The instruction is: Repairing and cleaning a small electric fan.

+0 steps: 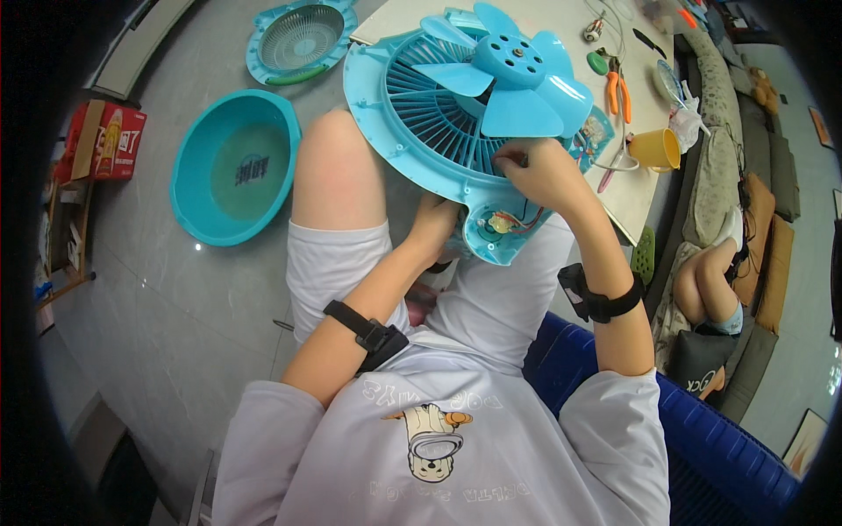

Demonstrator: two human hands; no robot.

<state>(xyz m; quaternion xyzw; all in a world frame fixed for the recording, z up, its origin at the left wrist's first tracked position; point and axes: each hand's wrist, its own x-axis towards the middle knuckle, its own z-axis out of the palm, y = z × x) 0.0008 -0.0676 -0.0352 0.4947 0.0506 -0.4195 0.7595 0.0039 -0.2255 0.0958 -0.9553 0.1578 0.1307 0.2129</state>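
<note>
A turquoise fan housing [419, 162] with a ribbed round grille lies tilted over my lap and the table's edge. Its blue fan blades [526, 105] stand in front of the grille, their hub facing up. From below, my left hand [436, 223] supports the housing at its lower rim, with the fingertips hidden behind the plastic. My right hand [539, 175] is closed, thumb and fingers pinched together at the grille just under the blades; what they hold is hidden. Beside it, thin wires run to a small round part [503, 223] in the housing's lower lobe.
On the table [636, 206] lie orange-handled pliers [618, 92], a yellow cup [655, 149] and a knife [647, 41]. A turquoise basin [237, 167] with water and a second grille cover [303, 39] are on the floor at left. Another person's legs [706, 276] rest on the sofa at right.
</note>
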